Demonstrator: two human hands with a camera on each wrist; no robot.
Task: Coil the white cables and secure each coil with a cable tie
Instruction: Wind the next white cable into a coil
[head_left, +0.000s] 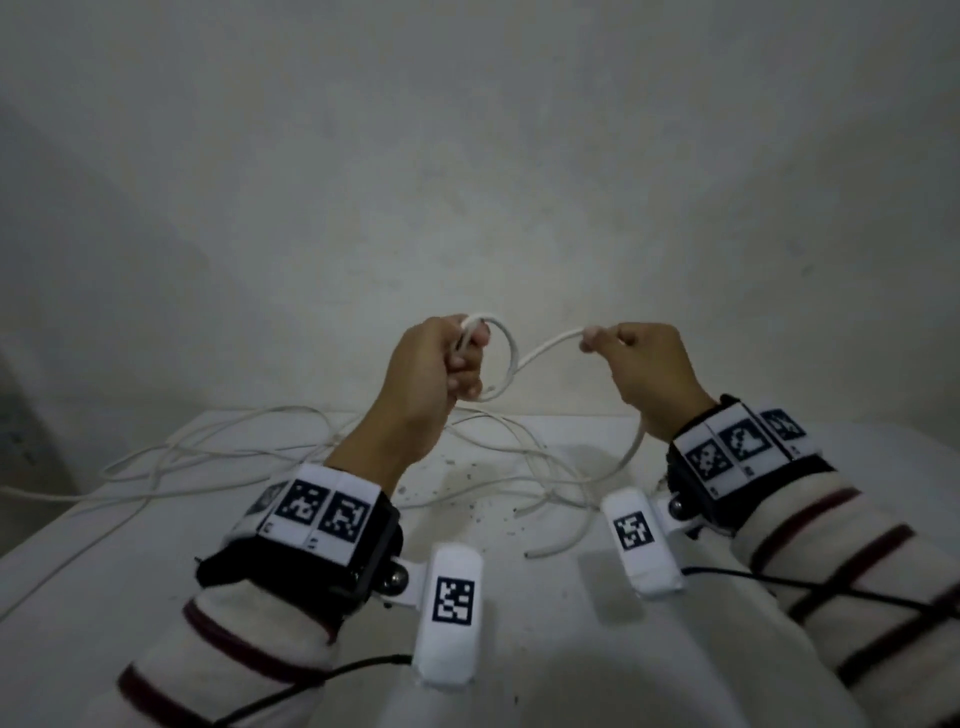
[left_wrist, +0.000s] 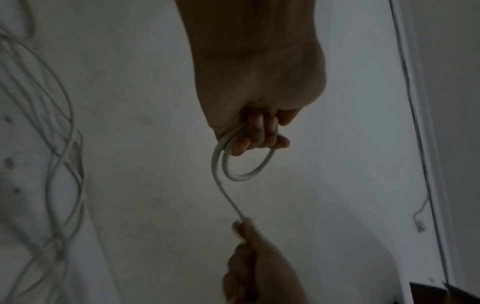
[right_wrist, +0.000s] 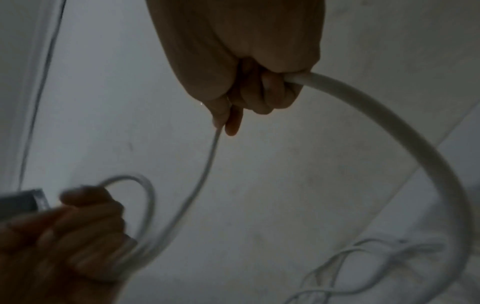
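Both hands are raised above the table, each holding the same white cable (head_left: 540, 352). My left hand (head_left: 441, 364) grips a small coil of it (left_wrist: 246, 164), the fingers curled round two loops. A short span away, my right hand (head_left: 639, 364) pinches the cable between thumb and fingers (right_wrist: 233, 121). From the right fist the cable (right_wrist: 405, 148) curves down in a wide arc to the table. No cable tie shows in any view.
A loose tangle of thin white cables (head_left: 249, 447) sprawls over the white table (head_left: 156, 561), with cut ends near the middle (head_left: 545, 551). Dark specks dot the tabletop. A plain wall rises right behind the table's far edge.
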